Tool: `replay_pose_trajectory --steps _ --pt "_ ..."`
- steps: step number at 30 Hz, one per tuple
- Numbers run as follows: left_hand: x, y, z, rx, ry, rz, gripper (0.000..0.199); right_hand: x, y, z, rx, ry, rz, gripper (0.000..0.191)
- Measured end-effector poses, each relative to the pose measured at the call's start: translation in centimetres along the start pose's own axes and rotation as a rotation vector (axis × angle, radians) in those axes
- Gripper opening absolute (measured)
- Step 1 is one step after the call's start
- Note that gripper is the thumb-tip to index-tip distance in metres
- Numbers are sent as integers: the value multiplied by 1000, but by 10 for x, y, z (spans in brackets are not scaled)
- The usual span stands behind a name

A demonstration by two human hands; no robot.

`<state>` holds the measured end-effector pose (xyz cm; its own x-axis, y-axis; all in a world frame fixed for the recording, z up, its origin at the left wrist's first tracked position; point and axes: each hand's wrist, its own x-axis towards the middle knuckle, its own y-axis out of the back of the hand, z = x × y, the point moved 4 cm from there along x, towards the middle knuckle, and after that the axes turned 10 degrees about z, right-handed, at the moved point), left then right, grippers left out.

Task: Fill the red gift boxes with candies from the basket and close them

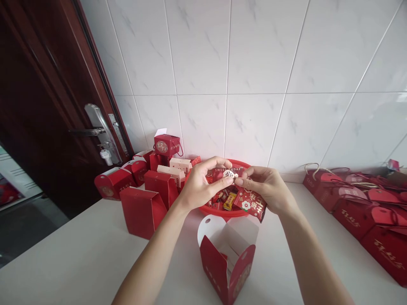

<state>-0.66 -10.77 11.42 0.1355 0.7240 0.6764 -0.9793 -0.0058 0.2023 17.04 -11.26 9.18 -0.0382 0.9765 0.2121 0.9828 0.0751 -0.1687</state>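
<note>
My left hand [206,182] has its thumb and fingers closed on a red candy packet [219,173] printed "SWEET SUGAR". Close beside it, my right hand [269,186] pinches a second red packet [249,203] with a white flower and gold characters. The two thumbs nearly meet. Below both hands is a red plastic basket [219,212] holding several wrapped sweets, one a yellow-wrapped candy [229,201]. Nearer to me stands a red gift box [216,267] with its white-lined flaps spread apart. Its bottom is partly hidden by the front walls.
Several red boxes [141,212] and cream-topped cartons [171,173] stand at the left, with a small corded box [167,145] on top. Rows of red boxes with cords [359,212] line the right. White tiled wall [254,51] rises behind; a dark door [54,84] is at far left.
</note>
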Motion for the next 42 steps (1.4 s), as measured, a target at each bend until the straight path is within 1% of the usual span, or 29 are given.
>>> replay_pose_trajectory --steps 2,4,5,7,9,11,15,16,17,18,19,22,24,27,29,32,34,36,38,42 --pt "1 4 -2 -4 31 57 20 2 4 1 -16 23 28 39" --pt "2 8 -3 -15 64 87 14 4 10 0 -29 93 112 38" --pt "2 9 -3 -16 79 74 12 4 14 -2 -38 144 170 38" --pt "2 8 -1 -2 99 6 15 4 18 -5 -67 235 271 37" --pt "0 7 0 24 101 -90 25 2 19 -7 -98 280 320 36" --pt "-2 5 3 59 94 -229 31 0 18 -8 -122 295 328 36" --pt "-12 -2 6 109 64 -626 25 -1 15 -9 -145 310 313 35" --pt "-15 -4 6 109 51 -701 25 -2 15 -9 -153 314 312 35" --pt "-17 -6 6 107 39 -745 26 -2 14 -10 -163 318 313 35" --pt "-17 -7 6 107 28 -757 26 -2 14 -10 -173 323 316 34" --pt "-17 -9 6 108 14 -734 25 -3 13 -10 -184 328 317 34" --pt "-12 -11 6 107 -43 -567 18 -6 8 -12 -219 351 317 34" --pt "-11 -12 6 110 -46 -487 12 -8 4 -13 -239 368 325 33" --pt "-10 -16 4 123 46 -419 36 -12 -3 -13 -267 424 384 28" --pt "-10 -19 1 106 113 -366 44 -15 -6 -14 -295 482 442 25" --pt "-9 -20 -3 25 157 -303 35 -18 -8 -16 -312 549 487 21" --pt "-8 -18 -4 -38 163 -257 31 -18 -6 -17 -302 555 486 22" --pt "-6 -14 -4 -84 175 -205 31 -17 -1 -17 -284 526 469 26" --pt "-4 -8 -4 -93 204 -161 30 -14 4 -18 -275 475 414 27" --pt "-2 5 0 -25 229 -71 24 -12 9 -20 -323 361 181 19"
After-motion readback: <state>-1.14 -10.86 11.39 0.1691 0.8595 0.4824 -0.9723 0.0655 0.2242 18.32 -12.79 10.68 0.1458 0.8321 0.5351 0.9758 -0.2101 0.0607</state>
